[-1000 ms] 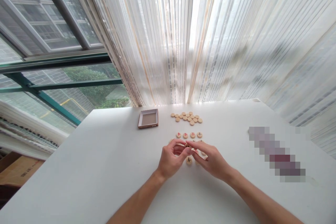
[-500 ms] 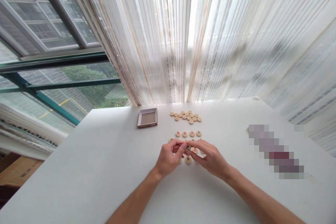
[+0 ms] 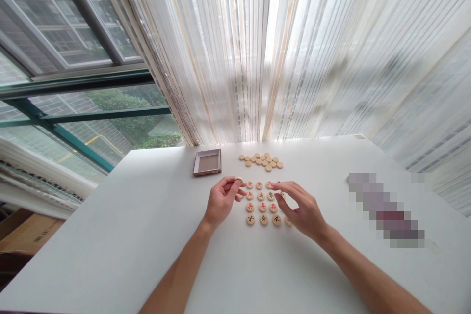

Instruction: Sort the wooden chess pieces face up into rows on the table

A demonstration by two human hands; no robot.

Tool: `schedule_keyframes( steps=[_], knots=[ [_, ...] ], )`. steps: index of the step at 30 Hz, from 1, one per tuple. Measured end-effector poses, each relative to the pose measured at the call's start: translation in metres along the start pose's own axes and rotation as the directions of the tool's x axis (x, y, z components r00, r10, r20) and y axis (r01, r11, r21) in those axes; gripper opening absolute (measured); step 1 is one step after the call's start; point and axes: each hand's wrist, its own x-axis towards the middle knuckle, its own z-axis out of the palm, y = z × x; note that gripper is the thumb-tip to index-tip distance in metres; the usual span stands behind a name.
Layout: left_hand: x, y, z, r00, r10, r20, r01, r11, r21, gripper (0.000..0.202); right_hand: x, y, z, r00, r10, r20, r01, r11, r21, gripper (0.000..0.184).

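Note:
My left hand (image 3: 222, 200) pinches a round wooden Chinese chess piece (image 3: 239, 180) between thumb and fingers, just left of the rows. Over the right side of the rows hovers my right hand (image 3: 300, 204), its thumb and fingers apart and nothing between them. Below and between the hands, face-up pieces stand in rows: red-marked pieces (image 3: 262, 207) in one row, black-marked pieces (image 3: 263, 220) in the nearest one. The right hand hides some pieces at the rows' right end. Farther back lies a loose cluster of plain-topped pieces (image 3: 265, 161).
A shallow open box (image 3: 207, 162) sits at the back left of the white table (image 3: 121, 235). A blurred, pixelated long object (image 3: 384, 211) lies on the right. Striped curtains (image 3: 253, 59) hang behind the far edge, and a cardboard box (image 3: 29, 235) stands beyond the left side.
My hands have moved apart from over the rows. The left went left and up with a chess piece; the right drew slightly right and opened, baring more pieces.

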Motion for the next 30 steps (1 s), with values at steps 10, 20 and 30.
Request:
schedule_keyframes(
  steps=[10,20,30],
  knots=[
    [-0.004,-0.004,0.003,0.995,0.000,0.099,0.002,1.000,-0.023,0.042,0.002,0.001,-0.005,0.993,0.088,-0.083,-0.089,0.996,-0.004,0.024],
    [-0.029,-0.009,0.033,0.943,-0.017,0.333,0.029,0.999,-0.030,0.033,-0.008,0.000,0.013,0.994,0.047,0.096,-0.058,0.992,0.111,0.020],
    [-0.032,-0.005,0.033,0.924,0.034,0.381,-0.068,0.995,0.075,0.031,-0.004,-0.008,0.013,0.978,0.187,0.095,-0.200,0.970,0.139,0.013]
  ],
)
